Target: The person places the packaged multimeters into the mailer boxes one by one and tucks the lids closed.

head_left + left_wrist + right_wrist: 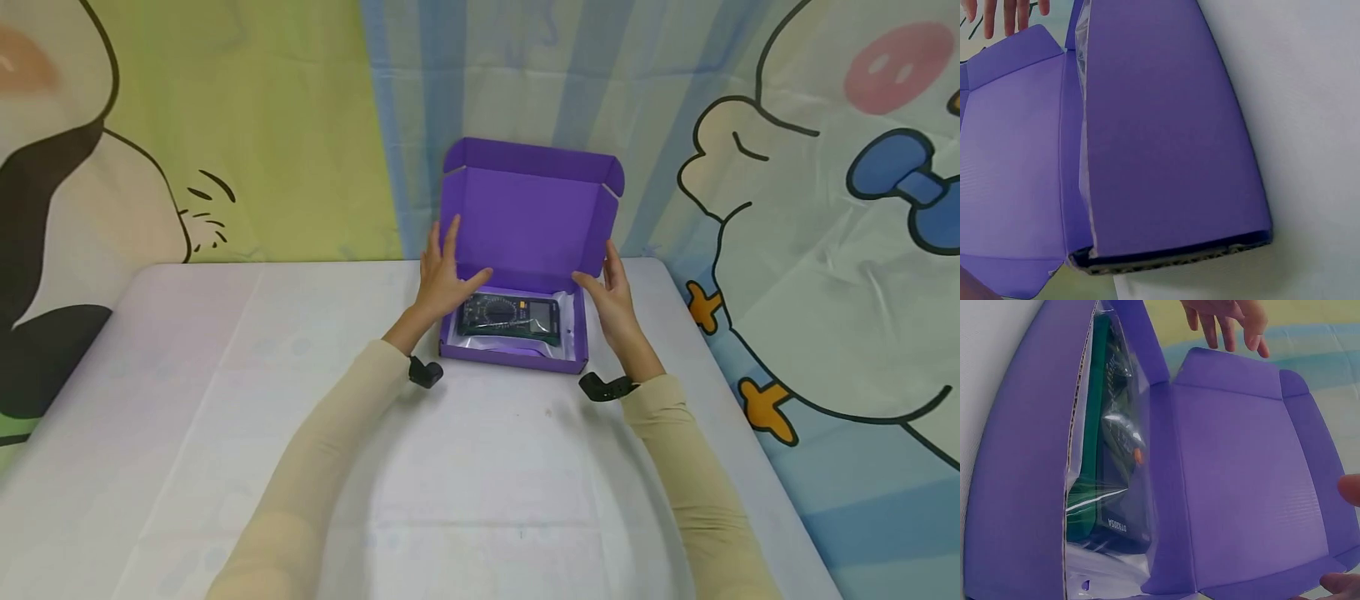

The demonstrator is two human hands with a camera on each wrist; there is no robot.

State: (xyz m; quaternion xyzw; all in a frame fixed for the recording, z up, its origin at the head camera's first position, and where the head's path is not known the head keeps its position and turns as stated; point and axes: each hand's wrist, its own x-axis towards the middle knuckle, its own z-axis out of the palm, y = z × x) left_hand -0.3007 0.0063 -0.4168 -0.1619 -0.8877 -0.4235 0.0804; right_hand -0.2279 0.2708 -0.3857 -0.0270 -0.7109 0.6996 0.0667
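A purple cardboard box [510,360] sits on the table with its lid [528,217] raised at the back. Inside lies a dark multimeter [498,312] with a green edge, wrapped in a clear plastic bag [1110,572]; the label on it reads DT9205A. My left hand [441,287], fingers spread and pointing up, is at the left side of the lid, its thumb reaching inward over the box. On the opposite side my right hand [618,312] has its fingers extended by the lid's lower right edge. Neither hand curls round anything.
A white cloth covers the table [480,500], and the box stands near its far edge. Right behind hangs a cartoon-printed curtain [292,125]. Each wrist carries a small black camera [426,372] close to the box's front corners.
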